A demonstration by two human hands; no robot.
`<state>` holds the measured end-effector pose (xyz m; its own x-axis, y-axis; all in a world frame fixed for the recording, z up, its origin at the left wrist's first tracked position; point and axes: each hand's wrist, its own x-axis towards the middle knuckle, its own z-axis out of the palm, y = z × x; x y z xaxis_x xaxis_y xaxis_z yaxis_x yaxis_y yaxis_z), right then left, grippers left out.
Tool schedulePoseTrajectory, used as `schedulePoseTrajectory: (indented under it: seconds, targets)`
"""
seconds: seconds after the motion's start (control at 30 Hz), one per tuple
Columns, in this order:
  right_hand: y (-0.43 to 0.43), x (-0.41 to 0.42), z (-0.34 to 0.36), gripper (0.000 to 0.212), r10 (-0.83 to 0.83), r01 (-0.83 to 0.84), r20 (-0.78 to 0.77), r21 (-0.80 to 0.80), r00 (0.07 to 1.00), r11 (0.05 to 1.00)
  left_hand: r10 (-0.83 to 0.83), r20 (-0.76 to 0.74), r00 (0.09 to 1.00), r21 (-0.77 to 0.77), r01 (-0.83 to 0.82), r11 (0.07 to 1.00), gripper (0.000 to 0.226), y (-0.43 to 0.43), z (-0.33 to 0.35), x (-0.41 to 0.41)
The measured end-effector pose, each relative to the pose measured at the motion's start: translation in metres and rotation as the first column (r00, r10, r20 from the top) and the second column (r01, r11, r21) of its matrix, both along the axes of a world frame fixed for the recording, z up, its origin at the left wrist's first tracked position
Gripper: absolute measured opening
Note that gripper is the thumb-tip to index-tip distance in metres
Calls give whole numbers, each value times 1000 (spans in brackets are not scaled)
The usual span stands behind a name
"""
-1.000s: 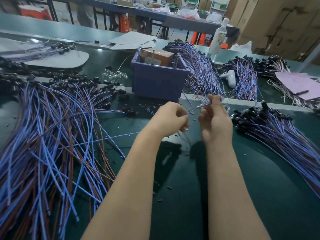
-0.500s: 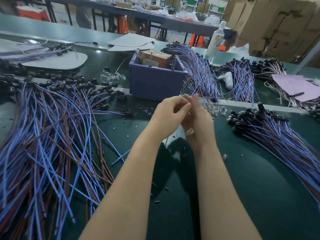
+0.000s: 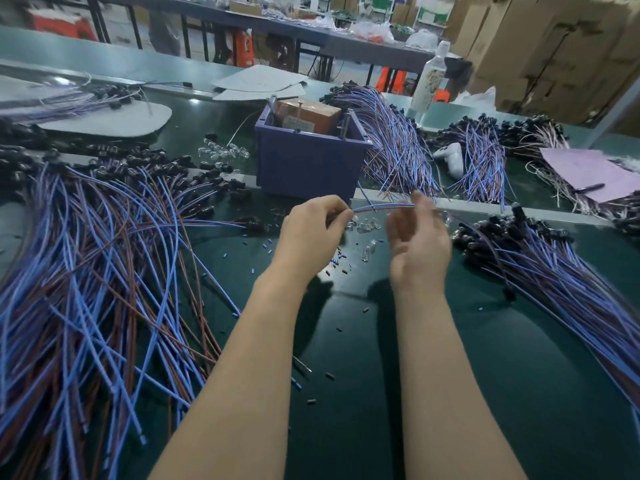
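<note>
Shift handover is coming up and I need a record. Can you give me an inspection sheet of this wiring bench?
Surface: dark green mat, glossy.
Job's things: one blue wire spanning between both hands.
Clutter: clear pieces and cut sleeve bits under the hands; purple bin behind.
Hands: left hand pinches the wire; right hand blurred at its other end, grip unclear.
Cables: left bundle and right bundle, blue and brown, fanned out.
Surroundings: cardboard boxes, bottle, far table.

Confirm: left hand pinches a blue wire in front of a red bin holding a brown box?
Not quite: the bin is purple, not red, as the head view shows. The rest holds: the left hand pinches the blue wire in front of that bin, which holds a brown box.
</note>
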<state>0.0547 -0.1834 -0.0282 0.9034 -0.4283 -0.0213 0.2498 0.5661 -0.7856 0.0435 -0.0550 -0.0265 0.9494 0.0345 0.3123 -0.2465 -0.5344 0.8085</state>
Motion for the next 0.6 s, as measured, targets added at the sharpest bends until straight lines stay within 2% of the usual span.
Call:
schedulePoseTrajectory:
  seconds: [0.07, 0.13, 0.2, 0.33, 0.5, 0.6]
  targets:
    - [13, 0, -5, 18, 73, -75, -20, -310, 997, 948, -25, 31, 999, -30, 26, 999, 12, -2, 0, 0]
    - [20, -1, -9, 23, 87, -82, -9, -437, 996, 896, -20, 43, 999, -26, 21, 999, 12, -2, -3, 2]
    - [15, 0, -8, 24, 24, -20, 5, -388, 1000, 922, 6, 27, 1000, -18, -6, 1000, 13, 1, -6, 4]
    - [1, 2, -7, 26, -94, 89, -28, -135, 995, 987, 117, -42, 992, -37, -119, 992, 14, 10, -12, 8]
    - [7, 3, -10, 26, -111, 108, -36, -89, 993, 990, 180, -95, 979, -62, -186, 981, 17, 9, -13, 12]
    - [-6, 4, -7, 26, -182, 184, -54, 47, 982, 982, 314, -128, 941, -143, -331, 933, 19, 22, -11, 14]
